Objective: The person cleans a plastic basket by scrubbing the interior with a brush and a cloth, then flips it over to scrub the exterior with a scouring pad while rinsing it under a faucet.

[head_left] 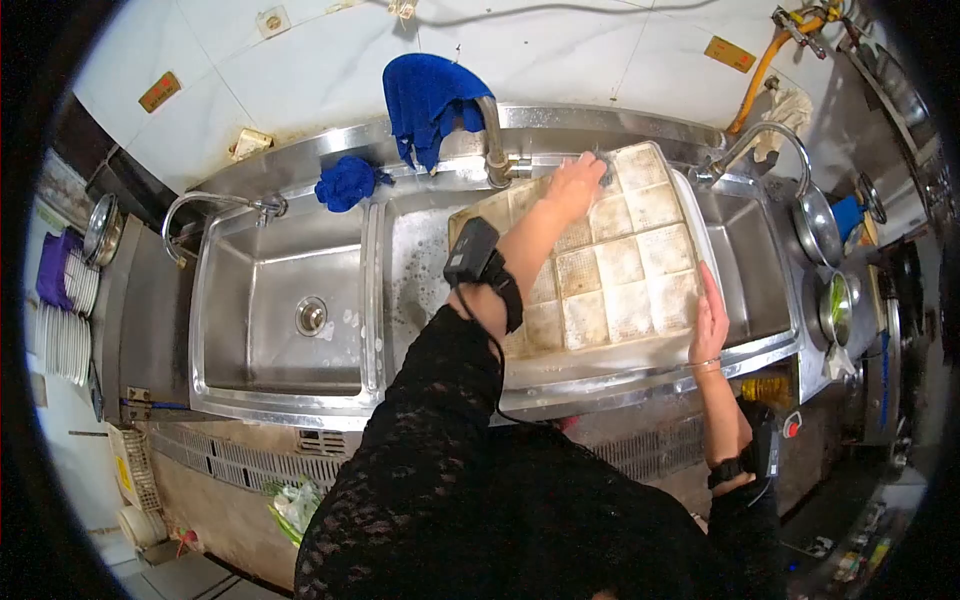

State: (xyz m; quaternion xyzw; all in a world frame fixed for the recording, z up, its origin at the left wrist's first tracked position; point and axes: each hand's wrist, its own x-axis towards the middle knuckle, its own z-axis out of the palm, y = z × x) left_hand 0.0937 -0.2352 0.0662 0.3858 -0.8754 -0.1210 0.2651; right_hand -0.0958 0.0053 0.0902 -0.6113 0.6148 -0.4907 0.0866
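The stained, gridded panel (622, 275) is positioned at a slant over the middle sink (410, 270). A small grey scrubber (605, 172), partly hidden, is gripped beneath the bent fingers of the left hand (575, 187) and pressed on the panel near its far edge. The right hand (708, 318) is held with fingers extended together, against the panel's right edge. A blue cloth (425, 105) is draped over the faucet (494, 145); a crumpled blue cloth (345, 184) is placed on the sink ledge.
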